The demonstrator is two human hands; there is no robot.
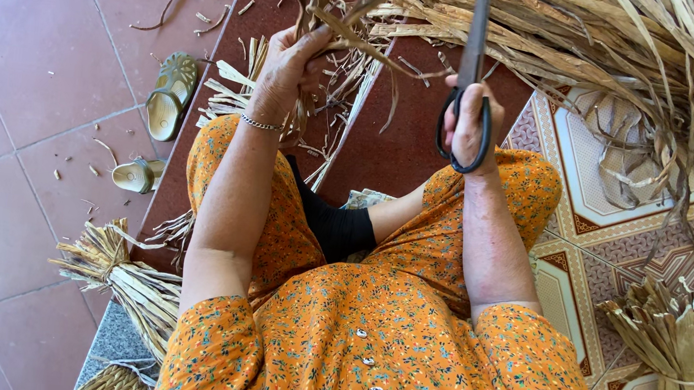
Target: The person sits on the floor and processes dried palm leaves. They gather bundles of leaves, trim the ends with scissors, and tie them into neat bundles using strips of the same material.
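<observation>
The left hand (287, 68) is closed around a bunch of dried leaf strips (337, 18), holding them up in front of the person, while the right hand (471, 118) is clamped through the black loops of a pair of scissors (467, 80), blades pointing away and appearing shut. Judging from this, the step in hand is trimming the held strips; the next move would call for opening the blades and bringing them across the strip ends just left of the scissors.

Beyond and to the right of the scissors lies the big heap of dried leaves (627, 52), its strands reaching close to the blades and liable to snag. A tied bundle (676, 349) rests well below the right hand, another bundle (123, 272) below the left. Two sandals (170, 96) sit left of the left hand, and cut scraps (340, 86) litter the step beneath the grip.
</observation>
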